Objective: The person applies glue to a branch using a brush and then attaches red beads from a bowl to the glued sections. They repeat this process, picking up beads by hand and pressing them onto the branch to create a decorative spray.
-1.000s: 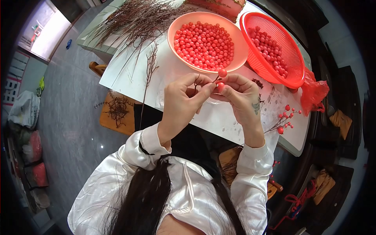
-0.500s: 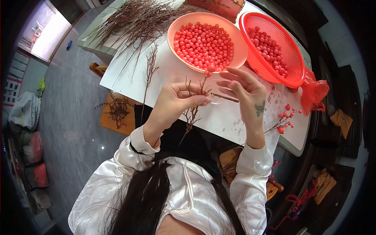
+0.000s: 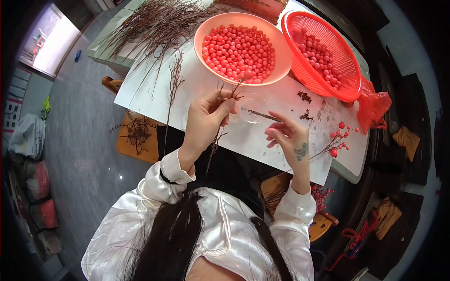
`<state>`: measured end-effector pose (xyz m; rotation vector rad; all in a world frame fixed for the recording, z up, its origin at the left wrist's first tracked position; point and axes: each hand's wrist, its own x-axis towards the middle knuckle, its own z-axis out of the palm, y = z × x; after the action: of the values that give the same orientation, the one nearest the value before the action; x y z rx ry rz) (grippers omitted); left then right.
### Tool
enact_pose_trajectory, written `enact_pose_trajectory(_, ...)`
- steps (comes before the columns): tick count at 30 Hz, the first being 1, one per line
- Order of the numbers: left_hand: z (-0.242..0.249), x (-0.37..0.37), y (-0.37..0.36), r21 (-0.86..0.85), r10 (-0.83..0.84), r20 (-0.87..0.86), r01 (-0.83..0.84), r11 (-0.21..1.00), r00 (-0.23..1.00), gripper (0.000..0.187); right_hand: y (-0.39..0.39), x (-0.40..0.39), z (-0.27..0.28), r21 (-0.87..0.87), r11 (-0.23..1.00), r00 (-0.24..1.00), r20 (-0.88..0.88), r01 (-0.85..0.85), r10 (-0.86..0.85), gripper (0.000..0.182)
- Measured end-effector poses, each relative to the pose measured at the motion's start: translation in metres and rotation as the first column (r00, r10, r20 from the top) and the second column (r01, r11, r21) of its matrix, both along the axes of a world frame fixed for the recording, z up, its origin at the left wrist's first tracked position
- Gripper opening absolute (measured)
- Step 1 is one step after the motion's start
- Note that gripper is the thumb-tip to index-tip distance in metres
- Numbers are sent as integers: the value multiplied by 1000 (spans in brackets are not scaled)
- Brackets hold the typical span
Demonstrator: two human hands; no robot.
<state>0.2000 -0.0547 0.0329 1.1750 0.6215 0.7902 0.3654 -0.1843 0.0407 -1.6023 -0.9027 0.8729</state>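
My left hand (image 3: 206,114) pinches a brown artificial twig (image 3: 214,143) whose branched tip rises above the fingers. One red berry (image 3: 244,76) sits at that tip, in front of the bowl's rim. A clear round dish (image 3: 253,118) lies on the white table, with a thin dark stick (image 3: 263,114) resting across it. My right hand (image 3: 291,143) is at the stick's near end, thumb and fingers apart; whether they touch it is hard to tell. Red berries (image 3: 239,52) fill a pale pink bowl (image 3: 200,35) just beyond the hands.
A red basket (image 3: 356,70) with more berries and a red plastic bag (image 3: 375,107) stand at right. Brown twigs (image 3: 154,28) lie at back left, one bare twig (image 3: 175,84) nearer. A finished berry spray (image 3: 335,140) lies on the white table (image 3: 300,159). Wooden stools (image 3: 126,145) stand below.
My right hand has come down from beside the berry to the end of the stick. My left hand has shifted slightly left, still pinching the twig.
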Motion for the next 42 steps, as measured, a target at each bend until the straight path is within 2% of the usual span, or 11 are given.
enact_pose_trajectory(6, 0, 8, -4, 24, 14, -91, -12, 1000, 996, 14, 8, -6, -2, 86, 992, 995, -40, 96, -93, 19)
enact_pose_trajectory(16, 2, 20, -10, 85, 2, -159, 12, 996, 987, 10, -22, 3, 36, 256, 927, 962, -77, 273, -262, 16)
enact_pose_trajectory(25, -2, 25, -11, 143, 15, -221, 17, 990, 975, 9, -28, -2, 42, 311, 909, 961, -118, 277, -252, 17)
enact_pose_trajectory(29, -2, 26, -12, 169, 43, -202, -8, 986, 978, 10, -24, -4, 41, 290, 917, 962, -83, 274, -261, 16)
enact_pose_trajectory(34, 0, 24, -10, 149, 61, -192, -33, 988, 980, 11, -21, -4, 37, 258, 923, 957, -23, 286, -290, 15)
enact_pose_trajectory(37, 1, 23, -11, 121, 46, -181, -25, 992, 982, 11, -14, -4, 24, 200, 955, 975, -78, 221, -209, 15)
enact_pose_trajectory(40, 5, 22, -13, 79, 13, -176, 1, 997, 984, 11, -2, -4, 3, 146, 976, 987, -1, 160, -162, 22)
enact_pose_trajectory(42, 6, 21, -13, 65, 6, -162, 5, 998, 987, 11, 1, -6, 3, 200, 956, 976, -16, 214, -215, 27)
